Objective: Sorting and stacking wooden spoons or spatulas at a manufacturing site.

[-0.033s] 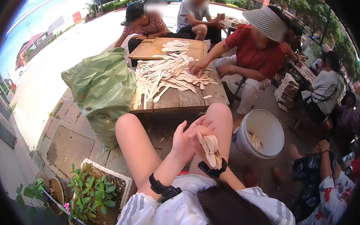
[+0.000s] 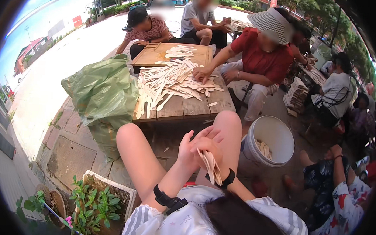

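My two hands meet in front of my bare knees. My right hand (image 2: 215, 149) is closed around a small bundle of flat wooden sticks (image 2: 211, 166), which fan downward toward my wrist. My left hand (image 2: 189, 151) rests against that bundle with its fingers spread and upright. Each wrist wears a black band. Beyond my knees stands a low wooden plank table (image 2: 184, 106) bearing a large heap of the same pale sticks (image 2: 168, 80).
A white bucket (image 2: 276, 133) with a few sticks inside stands to the right of my knee. A bulging green bag (image 2: 102, 94) leans at the table's left. A person in red touches the heap (image 2: 204, 73); others sit around. A wooden tray (image 2: 157, 56) and planters (image 2: 100, 200) are nearby.
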A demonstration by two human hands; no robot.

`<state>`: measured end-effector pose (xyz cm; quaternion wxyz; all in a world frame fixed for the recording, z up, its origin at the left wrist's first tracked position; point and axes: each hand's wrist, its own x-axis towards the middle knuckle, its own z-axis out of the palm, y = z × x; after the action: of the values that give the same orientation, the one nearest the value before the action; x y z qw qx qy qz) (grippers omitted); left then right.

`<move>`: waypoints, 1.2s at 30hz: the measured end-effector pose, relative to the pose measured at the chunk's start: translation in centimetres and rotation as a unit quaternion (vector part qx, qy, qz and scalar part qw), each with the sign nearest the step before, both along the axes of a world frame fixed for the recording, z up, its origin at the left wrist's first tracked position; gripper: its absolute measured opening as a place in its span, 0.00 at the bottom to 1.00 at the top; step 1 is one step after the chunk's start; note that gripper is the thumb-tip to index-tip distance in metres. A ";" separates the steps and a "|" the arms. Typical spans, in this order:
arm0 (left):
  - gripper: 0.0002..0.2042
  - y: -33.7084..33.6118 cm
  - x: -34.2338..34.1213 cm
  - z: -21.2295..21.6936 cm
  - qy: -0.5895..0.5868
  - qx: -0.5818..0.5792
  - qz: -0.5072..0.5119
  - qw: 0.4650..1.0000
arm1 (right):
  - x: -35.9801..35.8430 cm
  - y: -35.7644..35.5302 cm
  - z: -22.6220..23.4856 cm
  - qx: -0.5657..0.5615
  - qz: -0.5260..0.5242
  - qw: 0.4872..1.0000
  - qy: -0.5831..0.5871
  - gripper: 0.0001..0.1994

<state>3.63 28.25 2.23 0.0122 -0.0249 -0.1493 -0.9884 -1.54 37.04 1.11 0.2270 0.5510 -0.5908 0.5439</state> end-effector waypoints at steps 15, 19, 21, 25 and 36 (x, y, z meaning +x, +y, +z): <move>0.09 -19.0 -2.6 0.2 -0.093 -0.938 0.244 0.227 | -11.4 -2.7 7.1 -0.033 0.283 0.813 -0.508 0.05; 0.10 -25.9 -8.0 -2.7 -0.163 -0.951 0.212 0.157 | -16.3 -6.2 8.0 -0.025 0.274 0.814 -0.512 0.06; 0.11 -27.6 -11.0 -4.2 -0.205 -0.957 0.165 0.121 | -18.3 -9.0 8.3 -0.062 0.281 0.788 -0.544 0.06; 0.12 -29.1 -15.6 -5.8 -0.279 -0.954 0.068 0.086 | -22.0 -15.2 7.1 -0.027 0.309 0.753 -0.581 0.07; 0.12 -26.5 -17.3 -3.2 -0.258 -0.785 0.087 0.556 | -24.1 -18.0 -2.5 0.125 0.116 0.684 -0.710 0.17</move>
<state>-13.65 1.71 -0.92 0.0349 0.2450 -0.8642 -0.4380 -25.59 19.02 -1.37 -0.3962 0.0878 -0.5686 0.7155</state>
